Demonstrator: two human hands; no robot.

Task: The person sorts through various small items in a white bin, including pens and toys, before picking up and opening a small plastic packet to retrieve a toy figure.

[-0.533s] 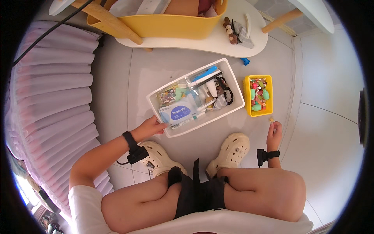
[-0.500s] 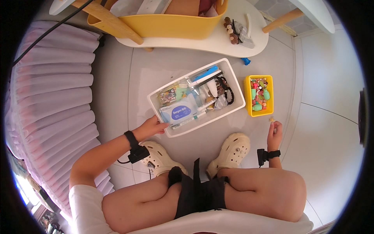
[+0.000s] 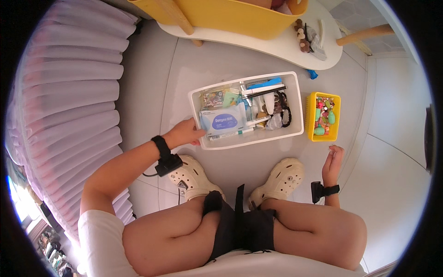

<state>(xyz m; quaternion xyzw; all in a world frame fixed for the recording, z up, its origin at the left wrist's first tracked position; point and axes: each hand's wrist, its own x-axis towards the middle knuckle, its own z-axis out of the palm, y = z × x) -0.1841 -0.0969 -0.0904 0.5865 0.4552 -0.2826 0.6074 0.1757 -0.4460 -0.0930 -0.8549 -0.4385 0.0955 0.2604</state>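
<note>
A white plastic bin [image 3: 253, 144] stands on the floor in front of me, filled with mixed small items. My left hand [image 3: 185, 132] is closed on its near left corner, fingers wrapped around the rim. Inside, close to that hand, lies a white and blue soft packet [image 3: 224, 121]. To the bin's right is a small yellow basket [image 3: 308, 117] of colourful little pieces, some of them mint green. Just below the basket, my right hand [image 3: 333, 161] has its fingers drawn together. Something small and pale shows at its fingertips, too small to name.
A white low shelf [image 3: 258, 50] with a large yellow tub [image 3: 230, 21] runs along the far side. Hair accessories [image 3: 302, 37] lie on it, and a blue crumpled piece [image 3: 313, 74] is on the floor nearby. A pink pleated curtain [image 3: 87, 92] hangs at left. Beige clogs [image 3: 279, 180] are on my feet.
The whole view has turned slightly, shifting the bin and basket rightward in it. My left hand keeps its grip on the bin. The right hand's fingers have turned, and its small beige piece shows less.
</note>
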